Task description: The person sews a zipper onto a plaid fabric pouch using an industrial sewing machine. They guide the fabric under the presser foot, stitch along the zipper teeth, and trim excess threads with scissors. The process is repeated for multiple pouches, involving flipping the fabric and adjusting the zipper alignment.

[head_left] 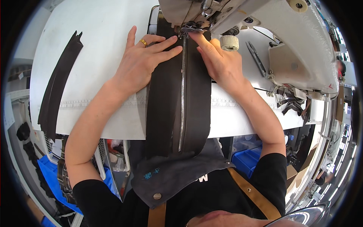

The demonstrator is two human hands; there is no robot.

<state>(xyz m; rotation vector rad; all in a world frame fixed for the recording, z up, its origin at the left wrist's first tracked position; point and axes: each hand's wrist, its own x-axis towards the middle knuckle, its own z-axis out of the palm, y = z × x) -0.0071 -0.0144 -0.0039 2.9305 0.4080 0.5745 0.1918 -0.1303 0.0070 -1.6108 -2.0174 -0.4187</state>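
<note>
A long dark brown fabric panel (160, 113) with a silver metal zipper (183, 87) along its middle lies under the sewing machine's presser foot (192, 30). Its near end hangs over the table's front edge. My left hand (141, 62), with a gold ring, lies open on the panel's left side, fingers spread toward the zipper. My right hand (222, 64) is partly curled at the panel's right side. Its index finger reaches up to the presser foot, and the other fingers bend in against the fabric; some fingertips are hidden.
Another dark fabric strip (60, 85) lies on the white table (98, 38) at the left. Thread snips (256, 58) rest beside the machine arm (302, 49). Dark scraps (294, 106) sit at the right edge. Blue bins (245, 160) stand below the table.
</note>
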